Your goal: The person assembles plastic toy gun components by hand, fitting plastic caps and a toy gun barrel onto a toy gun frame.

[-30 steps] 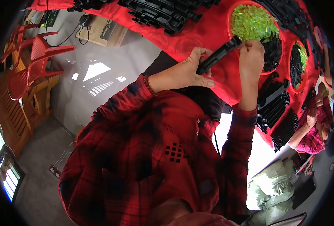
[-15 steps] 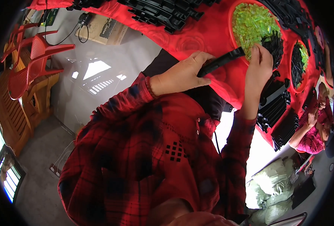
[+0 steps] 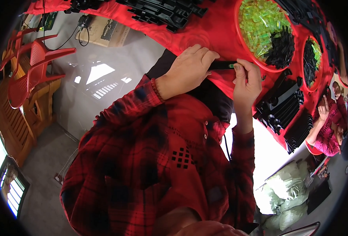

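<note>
My left hand [image 3: 189, 70] is closed over one end of a narrow black plastic bar [image 3: 220, 65], its back turned up and hiding much of the bar. At the other end, my right hand [image 3: 248, 83] pinches a small translucent green piece [image 3: 232, 66] between thumb and fingers, right against the bar. Just beyond stands a round red basin [image 3: 274, 70], holding a heap of translucent yellow-green pieces [image 3: 256, 25] and a pile of small black pieces [image 3: 279, 49].
Rows of black plastic bars [image 3: 164, 11] lie on the red tablecloth [image 3: 217, 29]. More black bars [image 3: 278, 108] lie at the right, near a second red basin [image 3: 306, 82]. Another person [image 3: 327, 126] sits at the far right. Red chairs [image 3: 40, 59] stand left.
My right hand has come away from the basin toward me, with the green piece now showing at the bar. My left hand has rolled over the bar, which has dropped lower.
</note>
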Demonstrator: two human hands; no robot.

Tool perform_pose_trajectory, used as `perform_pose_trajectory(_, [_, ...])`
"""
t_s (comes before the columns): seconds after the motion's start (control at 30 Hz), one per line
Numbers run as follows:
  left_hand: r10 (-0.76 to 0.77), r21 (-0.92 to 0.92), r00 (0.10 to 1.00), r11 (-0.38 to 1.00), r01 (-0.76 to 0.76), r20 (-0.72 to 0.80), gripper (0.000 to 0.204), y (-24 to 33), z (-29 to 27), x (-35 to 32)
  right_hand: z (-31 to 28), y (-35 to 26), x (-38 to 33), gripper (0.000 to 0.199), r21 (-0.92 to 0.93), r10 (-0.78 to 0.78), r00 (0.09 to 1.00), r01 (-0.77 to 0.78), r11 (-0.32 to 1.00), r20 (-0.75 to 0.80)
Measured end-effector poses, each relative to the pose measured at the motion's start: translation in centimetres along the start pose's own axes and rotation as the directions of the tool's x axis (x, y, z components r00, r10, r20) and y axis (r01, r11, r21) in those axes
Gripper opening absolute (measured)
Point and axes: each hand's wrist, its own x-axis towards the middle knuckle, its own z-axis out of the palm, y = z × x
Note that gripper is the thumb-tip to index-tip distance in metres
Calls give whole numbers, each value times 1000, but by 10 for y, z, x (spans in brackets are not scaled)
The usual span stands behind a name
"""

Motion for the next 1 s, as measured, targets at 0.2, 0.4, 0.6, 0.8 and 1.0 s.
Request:
perform_pose_trajectory(0.2, [86,57,996,995,-87,13,37,-5,3,-2,7,11,-6,14,-117,-59,998,59,991,3])
perform_pose_trajectory(0.4, [160,220,987,963,-158,11,28,1,0,-5,12,23,-14,14,-108,-22,999,19,994,-26])
perform_pose_trajectory(0.6, [142,240,990,961,-139,8,25,1,3,-5,16,32,-19,15,-117,-43,997,36,992,-60])
perform_pose_trajectory(0.8, [117,219,992,968,-123,40,21,0,3,-4,20,32,-21,16,-14,-8,998,7,1000,-61])
perform_pose_trajectory(1.0, [107,215,993,970,-115,49,20,0,3,-3,21,34,-21,15,-36,-47,999,46,998,-24])
